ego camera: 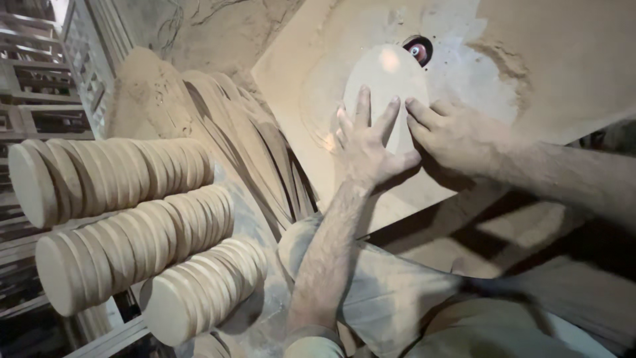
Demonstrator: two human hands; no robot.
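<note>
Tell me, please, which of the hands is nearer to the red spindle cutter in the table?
Right. The right hand lies just below and right of the red cutter; the left hand rests lower on the wooden disc.

**Dust from wrist to knee**

Both hands are bare: no gloves, no rings, no watch. The left hand (366, 142) wears a fine coat of pale sawdust over knuckles and fingers, and the right hand (450, 132) is powdered just as thickly. The forearms are uncovered too, hairy, with dust caught in the hair. Down at the bottom edge, a short sleeve (311, 341) shows on the left arm, light beige cloth with a plain hem. Below the arms, trousers (397, 292) in a pale, greyish-beige fabric, creased and wrinkled, dusted all over. A darker patch of cloth sits lower right, too shadowed to tell.
</note>
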